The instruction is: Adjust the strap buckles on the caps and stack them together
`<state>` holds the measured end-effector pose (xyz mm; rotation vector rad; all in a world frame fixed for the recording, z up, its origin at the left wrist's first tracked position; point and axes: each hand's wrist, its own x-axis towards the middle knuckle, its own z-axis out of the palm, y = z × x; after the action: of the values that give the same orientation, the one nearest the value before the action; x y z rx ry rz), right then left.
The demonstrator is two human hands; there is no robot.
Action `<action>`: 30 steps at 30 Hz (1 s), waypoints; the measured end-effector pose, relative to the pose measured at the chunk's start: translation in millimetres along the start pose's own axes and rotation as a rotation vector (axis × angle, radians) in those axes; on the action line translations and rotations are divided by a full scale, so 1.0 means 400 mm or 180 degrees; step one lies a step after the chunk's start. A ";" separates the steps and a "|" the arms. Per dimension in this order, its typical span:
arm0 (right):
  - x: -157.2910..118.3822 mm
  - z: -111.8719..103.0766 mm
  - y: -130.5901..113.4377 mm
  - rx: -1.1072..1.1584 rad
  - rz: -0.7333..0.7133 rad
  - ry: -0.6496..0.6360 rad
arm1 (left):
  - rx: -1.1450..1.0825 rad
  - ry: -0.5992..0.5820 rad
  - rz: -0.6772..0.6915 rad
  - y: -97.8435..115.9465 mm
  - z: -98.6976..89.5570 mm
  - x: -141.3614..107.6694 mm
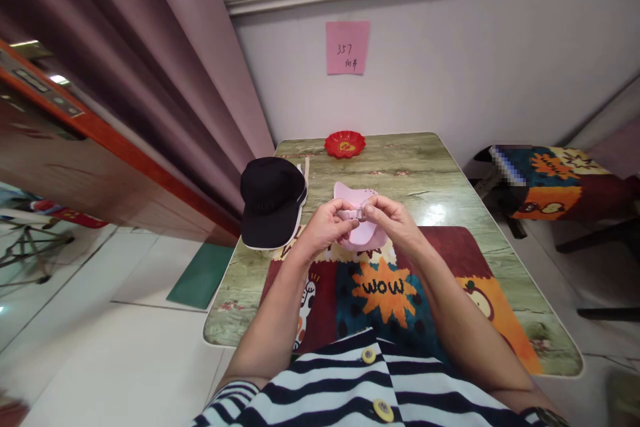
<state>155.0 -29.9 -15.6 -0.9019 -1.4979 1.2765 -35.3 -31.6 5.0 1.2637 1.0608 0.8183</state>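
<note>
Pink cap [369,237], one of two caps, is between the hands over the table [400,170], by the far edge of a single mat [345,287]. Its long axis slopes from far left to near right; the hands cover its middle, so I cannot tell where the brim points. Its one strap [347,215] runs left to right: the left hand [326,224] pinches it, the right hand [399,220] grips by its one buckle [360,213]. One black cap [273,197] and one red dish [345,145] sit beyond.
</note>
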 end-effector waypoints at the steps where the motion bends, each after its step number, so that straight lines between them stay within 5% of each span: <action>1: 0.001 0.000 0.003 -0.0026 0.0004 0.0046 | -0.0014 0.0003 -0.0009 0.000 -0.001 0.000; 12: 0.006 -0.018 -0.011 -0.0615 -0.0395 0.0482 | -0.0204 0.0103 0.0080 0.000 0.006 0.002; 21: -0.005 0.008 -0.020 0.0430 0.0113 0.0367 | -0.0361 0.0187 0.0165 -0.017 0.016 0.010; 30: 0.003 0.027 -0.006 0.0775 0.0618 0.0874 | -0.0281 0.0314 0.0301 -0.023 0.026 0.010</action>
<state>144.3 -32.3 -13.1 -1.0311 -1.0369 1.3769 -24.9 -33.0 -5.0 1.2162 1.0379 0.9977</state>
